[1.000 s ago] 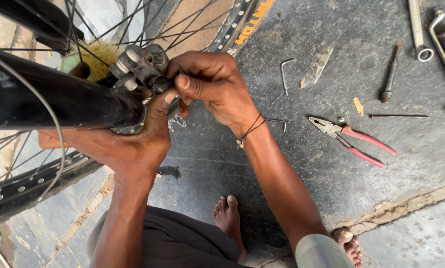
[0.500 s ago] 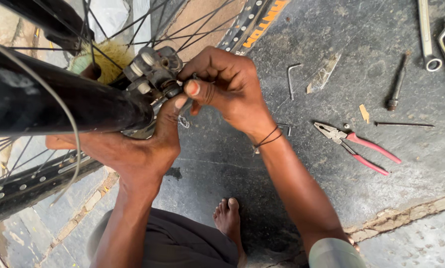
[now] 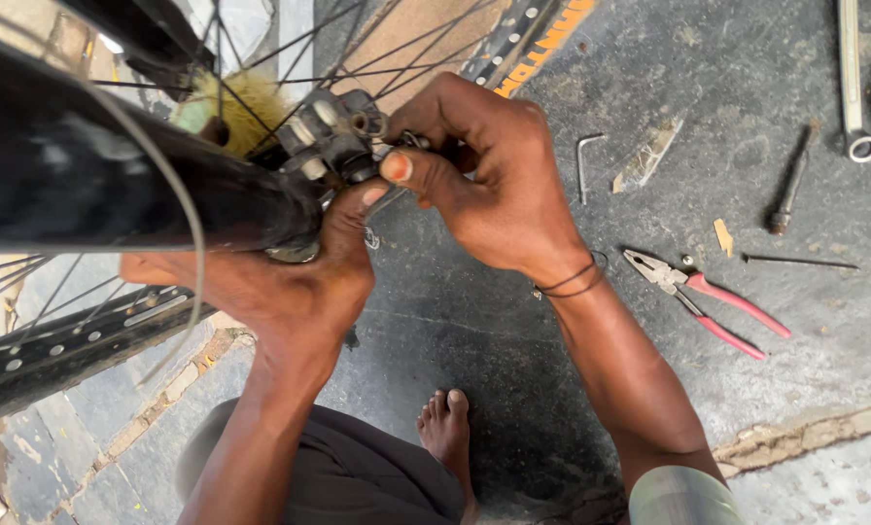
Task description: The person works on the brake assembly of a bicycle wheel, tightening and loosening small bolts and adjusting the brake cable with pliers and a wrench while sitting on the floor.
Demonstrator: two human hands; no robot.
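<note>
Both hands on brake caliper (image 3: 333, 136), left hand (image 3: 290, 282) below, right hand (image 3: 494, 185) perhaps pinching

orange lettering decal (image 3: 542, 44) on black wheel rim (image 3: 513, 39), top centre

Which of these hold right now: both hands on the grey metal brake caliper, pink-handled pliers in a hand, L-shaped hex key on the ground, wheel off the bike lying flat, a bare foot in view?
1. Both hands are at the grey metal brake caliper. True: the left hand and right hand meet there.
2. The pink-handled pliers are in the right hand. False: they lie on the dark ground.
3. A small L-shaped hex key lies on the ground. True.
4. The spoked wheel lies flat. False: the spoked wheel stands beside the black fork leg.
5. A bare foot shows. True.
</note>
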